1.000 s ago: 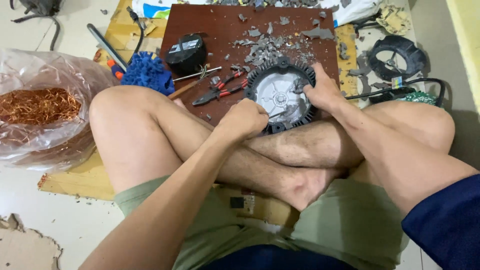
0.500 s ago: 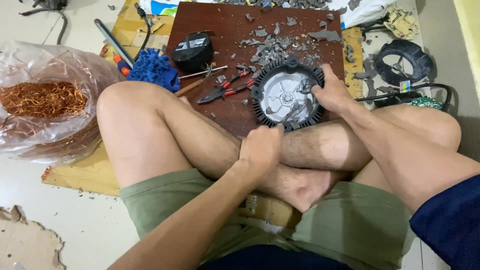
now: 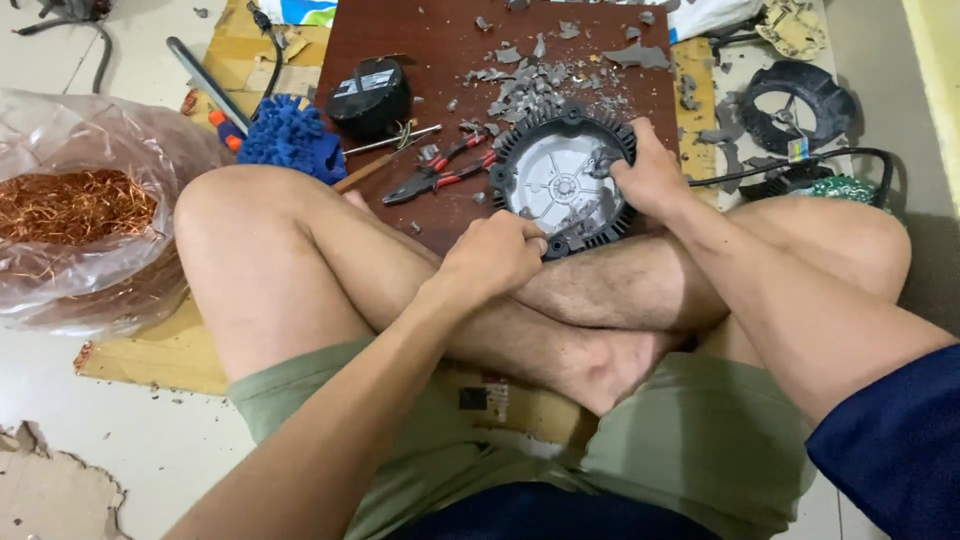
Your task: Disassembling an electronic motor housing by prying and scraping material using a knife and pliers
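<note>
I sit cross-legged on the floor. A round black finned motor housing (image 3: 560, 180) with a grey metal centre rests on its edge against my shin, on a dark red board (image 3: 430, 40). My right hand (image 3: 650, 178) grips its right rim, thumb over the inner face. My left hand (image 3: 492, 255) is closed at the housing's lower left rim, fingers curled at the black edge. Grey broken fragments (image 3: 530, 75) lie scattered on the board above the housing.
Red-handled pliers (image 3: 440, 172), a thin metal rod (image 3: 392, 140) and a black block (image 3: 368, 95) lie on the board. A blue fuzzy mitt (image 3: 290, 135) sits at left. A plastic bag of copper wire (image 3: 70, 205) stands far left. Black fan frame (image 3: 795, 105) and cable at right.
My left hand moved up from my lower leg to the housing's lower rim. The right hand kept its grip on the right rim.
</note>
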